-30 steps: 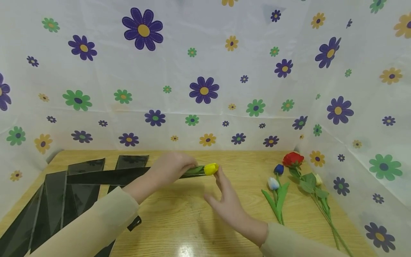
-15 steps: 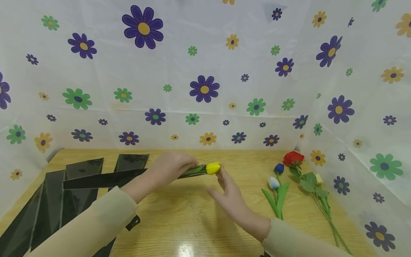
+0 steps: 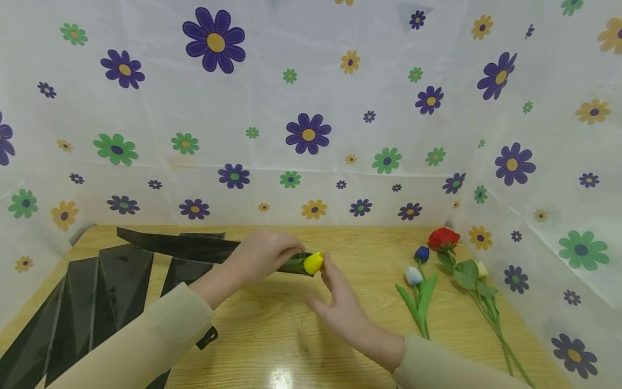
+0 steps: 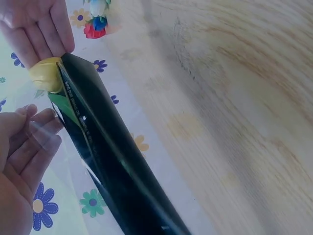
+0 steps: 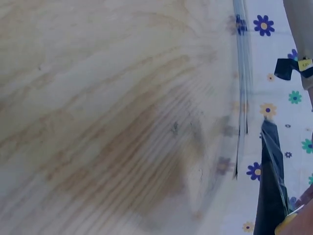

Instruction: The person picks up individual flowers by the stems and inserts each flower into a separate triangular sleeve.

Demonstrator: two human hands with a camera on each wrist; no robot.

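A long black flower sleeve [image 3: 189, 246] with a clear front holds a yellow tulip [image 3: 313, 263], whose bloom shows at the right-hand mouth. My left hand [image 3: 264, 251] grips the sleeve below the bloom; up close in the left wrist view, its fingers pinch the clear film edge beside a green leaf [image 4: 66, 108]. Just right of the bloom is my right hand [image 3: 347, 310], its fingers extended and the fingertips at the petals. Most of the tulip's stem is hidden inside the sleeve. At the right wrist view's lower corner, only part of the right hand [image 5: 304, 221] appears.
Several black sleeves [image 3: 78, 302] lie overlapping at the table's left. To the right lie a blue tulip [image 3: 421, 254], a pale blue tulip [image 3: 413, 276], a red rose [image 3: 443, 239] and a cream flower [image 3: 481, 271]. A flower-printed cloth [image 3: 272, 97] hangs behind the wooden table [image 3: 291, 335].
The sleeve's left end has swung upward, toward the back of the table. Its mouth and the yellow bloom have tilted downward and shifted slightly left, with the right hand staying beside them.
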